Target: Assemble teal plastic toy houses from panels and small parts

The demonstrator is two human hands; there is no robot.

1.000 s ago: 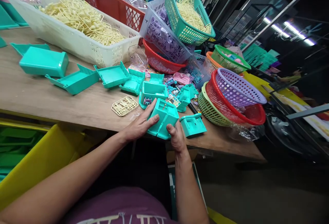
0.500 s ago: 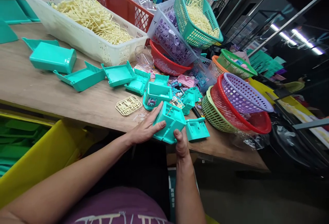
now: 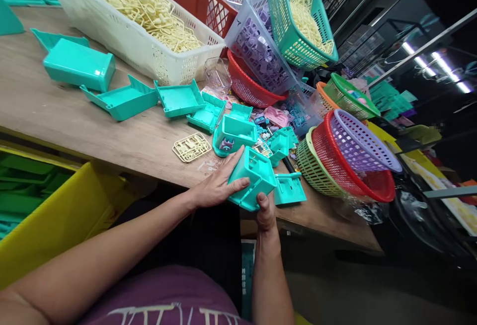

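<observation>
Both of my hands grip one teal plastic box-shaped part (image 3: 254,174) at the near edge of the wooden table (image 3: 74,121). My left hand (image 3: 218,186) clasps its left side with the fingers spread over the top. My right hand (image 3: 265,211) pinches its lower right corner from below. A flat teal piece (image 3: 289,189) lies just to the right of the held part. A cream parts sprue (image 3: 192,146) rests on the table to the left. Behind it stands another teal open-topped part (image 3: 233,133).
Teal trays and a closed teal box (image 3: 78,64) lie at left. A white crate (image 3: 122,37) of cream sprues stands behind them. Stacked baskets (image 3: 350,156) stand at right, more tilted baskets (image 3: 298,22) behind. A yellow bin (image 3: 55,220) sits below the table edge.
The view has shifted a little, so the scene sits further right and lower. Both hands keep their hold on the teal part, tilting it slightly toward me.
</observation>
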